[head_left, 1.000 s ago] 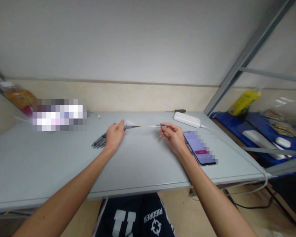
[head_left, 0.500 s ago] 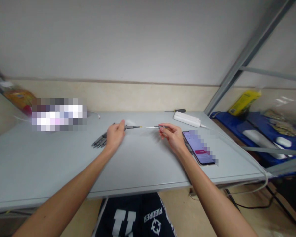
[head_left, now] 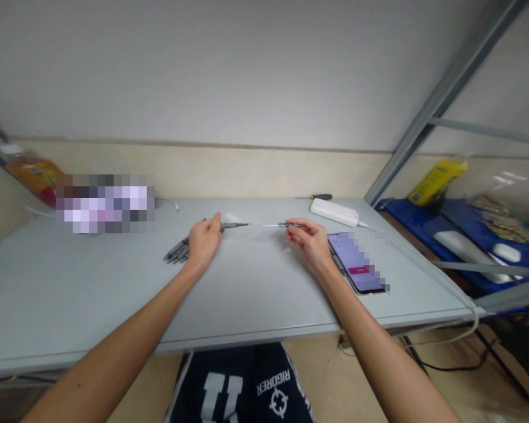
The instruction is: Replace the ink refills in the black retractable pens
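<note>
My left hand point(head_left: 205, 239) is closed around a slim grey pen-like stick point(head_left: 235, 225), its thin dark end with a yellow tip pointing right. Beneath and behind that hand, several grey pen-like sticks point(head_left: 176, 251) fan out to the left; whether the fingers grip these too is hidden. Thumb and fingers of my right hand point(head_left: 307, 238) pinch a thin rod point(head_left: 275, 225), pale along its left part and dark near the fingertips. Its pale end points at the yellow tip, with a small gap between them.
A phone point(head_left: 357, 270) lies beside my right wrist, partly over a dark flat item. Behind it are a white power strip point(head_left: 335, 212) with a cable and a dark-handled screwdriver point(head_left: 321, 197). At the left back stands an orange bottle point(head_left: 35, 173) near a blurred-out object point(head_left: 106, 202).
My right hand has shifted slightly right with the thin rod, and the yellow tip has drawn a little left. The gap between the two ends is a bit wider.
</note>
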`<state>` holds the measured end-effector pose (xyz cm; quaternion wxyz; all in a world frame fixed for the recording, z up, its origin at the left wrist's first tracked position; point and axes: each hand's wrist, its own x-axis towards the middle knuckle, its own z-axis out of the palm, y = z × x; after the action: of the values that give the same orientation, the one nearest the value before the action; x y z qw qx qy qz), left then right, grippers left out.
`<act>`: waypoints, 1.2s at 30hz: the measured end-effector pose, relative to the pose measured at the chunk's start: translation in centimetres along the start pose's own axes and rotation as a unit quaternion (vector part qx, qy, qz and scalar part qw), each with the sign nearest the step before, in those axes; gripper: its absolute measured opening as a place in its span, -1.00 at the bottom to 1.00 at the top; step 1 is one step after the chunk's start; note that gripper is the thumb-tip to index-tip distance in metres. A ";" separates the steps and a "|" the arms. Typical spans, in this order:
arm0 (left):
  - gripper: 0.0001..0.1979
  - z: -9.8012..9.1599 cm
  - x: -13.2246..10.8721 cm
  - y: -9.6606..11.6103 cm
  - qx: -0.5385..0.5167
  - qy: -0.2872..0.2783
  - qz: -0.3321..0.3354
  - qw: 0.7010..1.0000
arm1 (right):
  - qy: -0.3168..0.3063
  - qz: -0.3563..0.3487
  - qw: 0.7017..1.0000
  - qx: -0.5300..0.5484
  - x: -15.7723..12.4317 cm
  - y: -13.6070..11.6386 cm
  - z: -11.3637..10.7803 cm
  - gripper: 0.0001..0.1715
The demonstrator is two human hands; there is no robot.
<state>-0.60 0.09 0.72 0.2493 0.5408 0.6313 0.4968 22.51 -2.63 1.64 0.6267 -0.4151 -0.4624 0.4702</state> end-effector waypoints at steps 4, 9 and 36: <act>-0.48 0.1 0.1 -0.3 0.002 -0.001 0.000 1.000 | -0.002 -0.004 1.000 0.003 0.0 0.1 0.0 -0.78; -0.47 0.1 0.2 -0.4 0.004 -0.003 0.011 1.000 | -0.013 -0.011 1.000 0.007 0.1 0.4 -0.1 -0.77; -0.48 0.0 -0.2 0.1 0.000 -0.016 0.011 1.000 | -0.016 -0.023 0.999 -0.029 0.0 0.3 0.0 -0.76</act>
<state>-0.48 -0.16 0.80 0.2538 0.5556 0.6208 0.4913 22.46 -2.55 1.36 0.6173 -0.4153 -0.4951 0.4486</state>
